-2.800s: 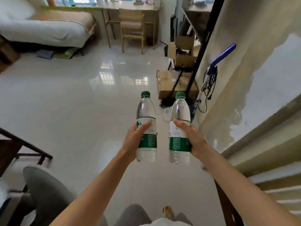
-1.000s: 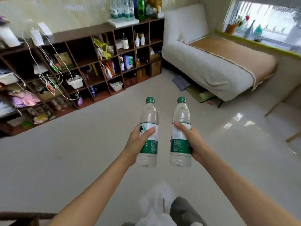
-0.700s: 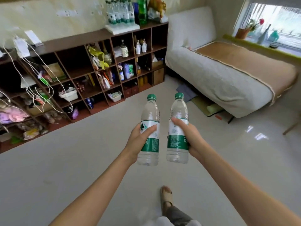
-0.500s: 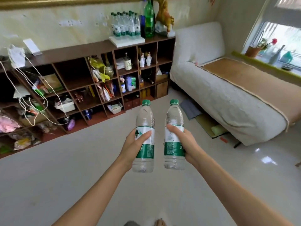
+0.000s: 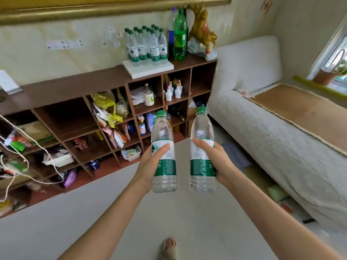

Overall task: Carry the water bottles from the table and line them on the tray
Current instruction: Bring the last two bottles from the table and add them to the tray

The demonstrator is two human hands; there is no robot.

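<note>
My left hand grips one clear water bottle with a green cap and green label, held upright in front of me. My right hand grips a second, matching bottle, also upright, a short gap to its right. Ahead on top of the brown shelf unit lies a white tray, and several matching bottles stand on it in rows. Both held bottles hang over the floor, well short of the tray.
The brown shelf unit is crammed with bags, jars and small bottles. A tall green bottle and a gold figurine stand right of the tray. A white sofa bed fills the right side. White cables dangle at left.
I have turned and walked across the room; the shelf and tray have grown larger and closer. Both hands keep the same grip on their bottles.
</note>
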